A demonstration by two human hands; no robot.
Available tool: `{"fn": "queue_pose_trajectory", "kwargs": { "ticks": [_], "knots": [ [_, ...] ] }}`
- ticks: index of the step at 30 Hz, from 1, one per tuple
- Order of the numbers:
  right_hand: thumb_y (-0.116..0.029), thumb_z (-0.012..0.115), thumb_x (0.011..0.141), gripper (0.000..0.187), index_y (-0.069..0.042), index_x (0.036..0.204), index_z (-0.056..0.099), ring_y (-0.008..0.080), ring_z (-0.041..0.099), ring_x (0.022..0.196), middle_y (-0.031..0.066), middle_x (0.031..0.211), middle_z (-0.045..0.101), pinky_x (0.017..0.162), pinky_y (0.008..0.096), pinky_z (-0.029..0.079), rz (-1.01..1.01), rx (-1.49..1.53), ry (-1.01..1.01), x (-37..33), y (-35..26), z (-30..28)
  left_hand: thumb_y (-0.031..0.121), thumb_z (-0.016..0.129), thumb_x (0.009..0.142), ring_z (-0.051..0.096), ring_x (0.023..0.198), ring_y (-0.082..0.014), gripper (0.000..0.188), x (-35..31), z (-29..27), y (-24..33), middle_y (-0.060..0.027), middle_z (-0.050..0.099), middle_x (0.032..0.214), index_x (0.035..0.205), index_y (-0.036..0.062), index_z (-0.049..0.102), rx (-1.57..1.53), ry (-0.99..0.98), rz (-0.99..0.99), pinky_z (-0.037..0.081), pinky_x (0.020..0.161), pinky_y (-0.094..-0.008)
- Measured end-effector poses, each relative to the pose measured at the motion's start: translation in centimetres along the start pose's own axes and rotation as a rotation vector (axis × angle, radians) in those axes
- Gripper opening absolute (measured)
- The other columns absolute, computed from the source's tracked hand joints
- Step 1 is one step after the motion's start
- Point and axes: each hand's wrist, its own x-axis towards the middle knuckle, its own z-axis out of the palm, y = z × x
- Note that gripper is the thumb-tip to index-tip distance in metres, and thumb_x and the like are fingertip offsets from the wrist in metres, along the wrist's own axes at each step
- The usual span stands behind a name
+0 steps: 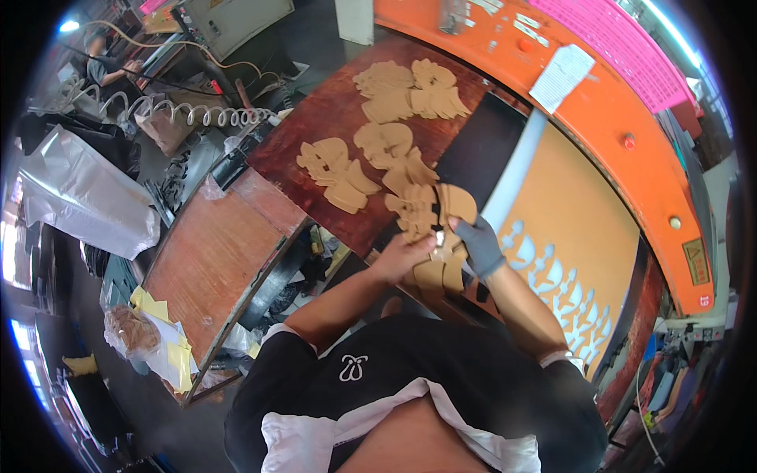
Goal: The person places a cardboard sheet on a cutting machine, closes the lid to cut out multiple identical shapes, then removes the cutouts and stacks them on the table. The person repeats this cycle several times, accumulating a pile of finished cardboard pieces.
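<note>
My left hand [404,255], bare, grips the near left side of a stack of tan cut-out pieces [415,210], its thumb on top. My right hand [481,247], in a grey glove, closes on the right side of the same stack with the thumb pressed on it. The pieces look like leather or a similar sheet, with curved outlines; their undersides and my fingers below are hidden. Beyond my hands, several more piles lie on a dark red board: a left pile [337,173], a middle pile [388,147] and a far pile [410,89].
Right of my hands lies a large tan sheet [579,209] with cut-out holes, beside a dark panel [482,142]. An orange machine beam [587,87] arches behind it, carrying a pink basket [611,47]. A wooden table [213,260] stands left. Far left, another person [102,67] works.
</note>
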Motion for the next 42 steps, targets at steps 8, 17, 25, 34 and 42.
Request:
{"fn": "queue_pose_trajectory", "kwargs": {
  "ticks": [8,17,25,34,42],
  "knots": [
    [-0.031,0.065,0.084,0.049,-0.001,0.121,0.054,0.0210,0.060,0.101,0.0108,0.113,0.062,0.086,0.0343,0.048,-0.102,-0.661,-0.323,21.7,0.1,12.9,0.020,0.054,0.094,0.055,0.106,-0.0173,0.031,4.2,-16.6,3.8,-0.0062,0.057,0.115,0.119,0.0022,0.052,-0.392,0.564,-0.024,0.046,0.089,-0.0326],
    [-0.039,0.063,0.079,0.045,-0.005,0.106,0.052,0.0351,0.055,0.104,0.0191,0.114,0.054,0.089,0.0423,0.044,-0.397,-1.450,-0.189,20.7,4.4,16.5,0.014,0.050,0.093,0.048,0.109,-0.0167,0.034,1.2,-18.5,-1.4,-0.0092,0.049,0.121,0.124,0.0000,0.047,0.093,0.756,0.169,0.039,0.092,-0.0294],
    [-0.028,0.065,0.079,0.045,-0.007,0.117,0.055,0.0324,0.052,0.108,0.0134,0.121,0.053,0.091,0.0406,0.045,-0.752,-1.186,0.115,7.2,2.1,3.3,0.005,0.059,0.082,0.042,0.122,-0.0392,0.045,0.3,-10.1,-1.3,-0.0227,0.045,0.131,0.125,-0.0019,0.046,0.970,0.498,0.295,0.032,0.104,-0.0447],
    [-0.026,0.063,0.078,0.033,-0.006,0.103,0.057,0.0349,0.054,0.096,0.0151,0.101,0.057,0.085,0.0422,0.045,-0.425,-1.081,1.128,-17.1,3.3,-18.1,0.015,0.062,0.079,0.040,0.124,-0.0369,0.046,4.1,3.7,-5.5,-0.0195,0.043,0.134,0.121,-0.0003,0.051,1.146,-0.411,0.442,0.031,0.104,-0.0448],
    [-0.040,0.060,0.078,0.050,-0.004,0.112,0.057,0.0362,0.055,0.103,0.0204,0.111,0.057,0.088,0.0425,0.045,0.200,-1.039,1.716,-33.5,6.0,-31.4,0.034,0.056,0.088,0.013,0.140,-0.0363,0.062,12.7,13.7,-9.3,-0.0146,0.020,0.152,0.140,0.0075,0.035,1.629,-0.408,0.402,0.013,0.109,-0.0558]
  ]
}}
